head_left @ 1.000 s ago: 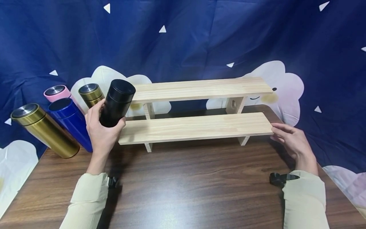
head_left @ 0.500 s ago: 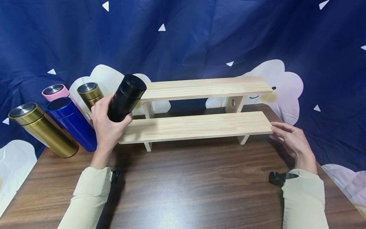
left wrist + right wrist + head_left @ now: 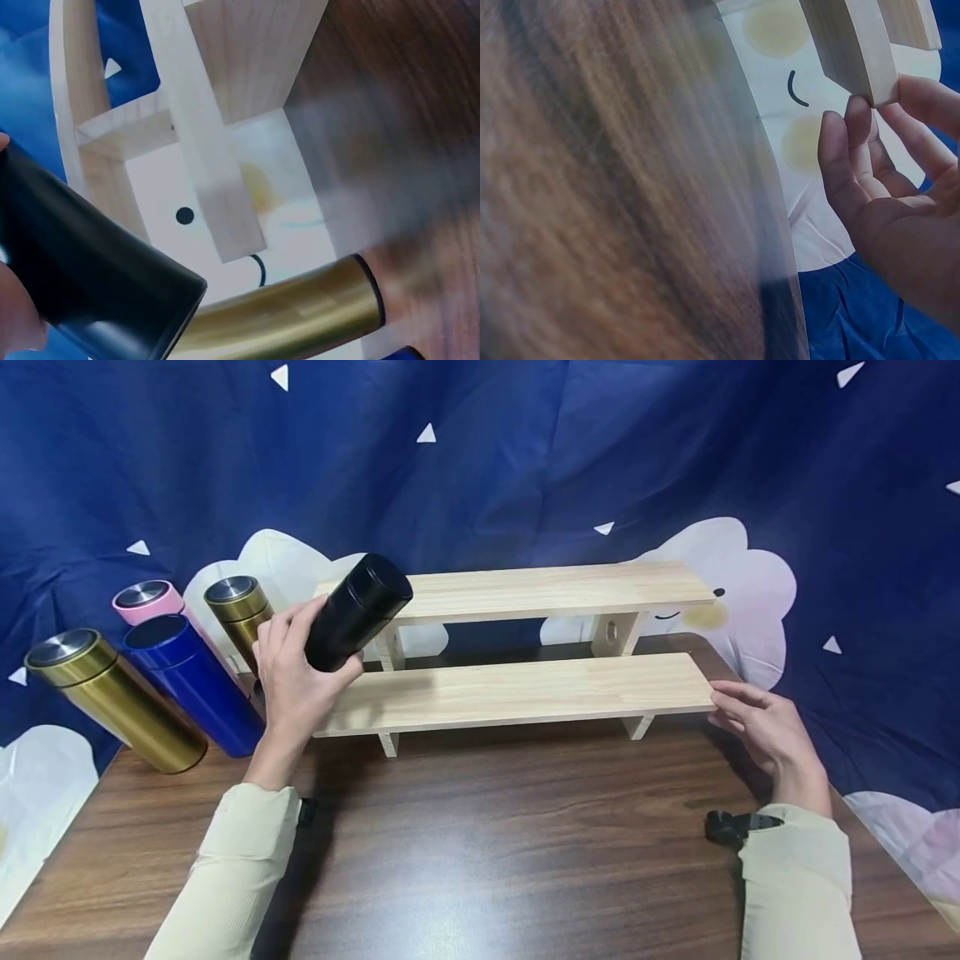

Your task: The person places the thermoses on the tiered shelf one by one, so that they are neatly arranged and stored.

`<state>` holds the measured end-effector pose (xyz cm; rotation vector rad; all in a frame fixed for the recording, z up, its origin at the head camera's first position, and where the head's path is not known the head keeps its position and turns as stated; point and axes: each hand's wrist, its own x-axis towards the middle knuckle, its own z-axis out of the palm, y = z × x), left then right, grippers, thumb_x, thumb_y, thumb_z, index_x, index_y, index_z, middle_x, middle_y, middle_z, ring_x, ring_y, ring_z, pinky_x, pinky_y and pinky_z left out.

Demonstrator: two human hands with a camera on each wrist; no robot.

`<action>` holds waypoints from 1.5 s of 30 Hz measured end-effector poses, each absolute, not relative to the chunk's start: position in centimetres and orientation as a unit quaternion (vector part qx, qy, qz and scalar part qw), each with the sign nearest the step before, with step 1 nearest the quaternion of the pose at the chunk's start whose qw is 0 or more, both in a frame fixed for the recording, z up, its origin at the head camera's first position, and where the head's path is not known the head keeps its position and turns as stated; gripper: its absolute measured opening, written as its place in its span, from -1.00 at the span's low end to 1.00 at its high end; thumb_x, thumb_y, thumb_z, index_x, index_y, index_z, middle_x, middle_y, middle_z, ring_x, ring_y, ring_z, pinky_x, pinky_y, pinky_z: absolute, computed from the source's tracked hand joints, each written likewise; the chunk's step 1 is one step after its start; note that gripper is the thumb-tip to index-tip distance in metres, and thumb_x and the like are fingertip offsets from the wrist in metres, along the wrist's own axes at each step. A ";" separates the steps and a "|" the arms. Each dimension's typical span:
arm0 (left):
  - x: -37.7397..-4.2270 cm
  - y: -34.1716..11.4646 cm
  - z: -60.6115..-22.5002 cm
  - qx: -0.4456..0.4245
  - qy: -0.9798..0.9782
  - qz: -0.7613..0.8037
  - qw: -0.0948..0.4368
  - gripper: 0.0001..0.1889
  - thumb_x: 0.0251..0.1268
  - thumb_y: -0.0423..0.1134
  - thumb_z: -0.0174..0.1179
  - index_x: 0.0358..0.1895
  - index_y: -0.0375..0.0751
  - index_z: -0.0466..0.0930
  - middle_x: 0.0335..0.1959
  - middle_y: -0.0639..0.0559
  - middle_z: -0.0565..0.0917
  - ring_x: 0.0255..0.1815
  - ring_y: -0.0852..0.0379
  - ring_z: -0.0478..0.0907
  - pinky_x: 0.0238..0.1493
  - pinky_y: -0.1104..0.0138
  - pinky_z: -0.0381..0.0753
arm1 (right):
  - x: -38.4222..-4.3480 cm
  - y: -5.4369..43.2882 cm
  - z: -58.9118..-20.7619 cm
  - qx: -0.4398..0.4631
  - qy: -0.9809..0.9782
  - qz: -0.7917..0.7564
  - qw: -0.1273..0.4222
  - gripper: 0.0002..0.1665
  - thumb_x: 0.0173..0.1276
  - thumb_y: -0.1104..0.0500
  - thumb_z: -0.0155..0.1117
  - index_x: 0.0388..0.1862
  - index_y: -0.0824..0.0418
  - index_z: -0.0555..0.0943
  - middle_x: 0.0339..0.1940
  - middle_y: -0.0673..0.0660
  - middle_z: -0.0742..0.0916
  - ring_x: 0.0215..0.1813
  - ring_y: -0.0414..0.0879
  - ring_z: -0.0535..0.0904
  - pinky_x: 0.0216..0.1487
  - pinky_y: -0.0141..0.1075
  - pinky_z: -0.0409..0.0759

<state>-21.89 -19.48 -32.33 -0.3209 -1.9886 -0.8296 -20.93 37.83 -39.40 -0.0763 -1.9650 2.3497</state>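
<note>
My left hand [image 3: 296, 672] grips a black thermos bottle [image 3: 357, 614] round its lower part. The bottle tilts with its lid to the right, above the left end of a two-tier wooden shelf [image 3: 517, 693]. In the left wrist view the black bottle [image 3: 90, 259] fills the lower left, its bottom end facing the shelf's end and a gold bottle. At the other end, my right hand [image 3: 768, 735] pinches the front right corner of the lower board. Up close in the right wrist view, the fingertips and thumb of the right hand [image 3: 900, 172] meet at the board's end [image 3: 881, 67].
Left of the shelf stand a gold thermos [image 3: 120, 706], a blue one [image 3: 195, 685], a pink one [image 3: 153, 599] and a second gold one [image 3: 240, 614] behind my left hand. A blue curtain [image 3: 487, 468] with white clouds hangs behind the wooden table [image 3: 510, 843].
My left hand has carried the black thermos to the right, over the shelf's left end, tipping it further rightward. The right hand holds its place at the lower board's corner.
</note>
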 end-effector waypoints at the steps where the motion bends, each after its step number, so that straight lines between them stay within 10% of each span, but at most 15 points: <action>1: -22.0 -19.4 -32.2 -0.133 -0.809 -0.336 0.464 -0.30 -0.16 -0.20 0.43 0.25 -0.14 0.62 0.13 -0.20 0.60 0.08 -0.26 0.39 0.14 -0.01 0.21 | -21.0 37.8 -39.4 -0.025 -0.643 0.765 0.039 -0.78 0.37 0.39 0.34 -0.22 0.08 0.79 -0.31 -0.04 0.79 -0.29 -0.26 0.71 -0.16 -0.42 0.67; 45: -24.3 -12.5 -26.6 -0.223 -0.803 -0.281 0.476 -0.30 -0.13 -0.18 0.40 0.28 -0.10 0.60 0.06 -0.21 0.58 0.04 -0.23 0.41 -0.03 -0.08 0.26 | -20.7 38.1 -39.5 -0.026 -0.645 0.763 0.032 -0.80 0.34 0.37 0.38 -0.20 0.09 0.79 -0.29 -0.04 0.79 -0.27 -0.24 0.72 -0.15 -0.40 0.67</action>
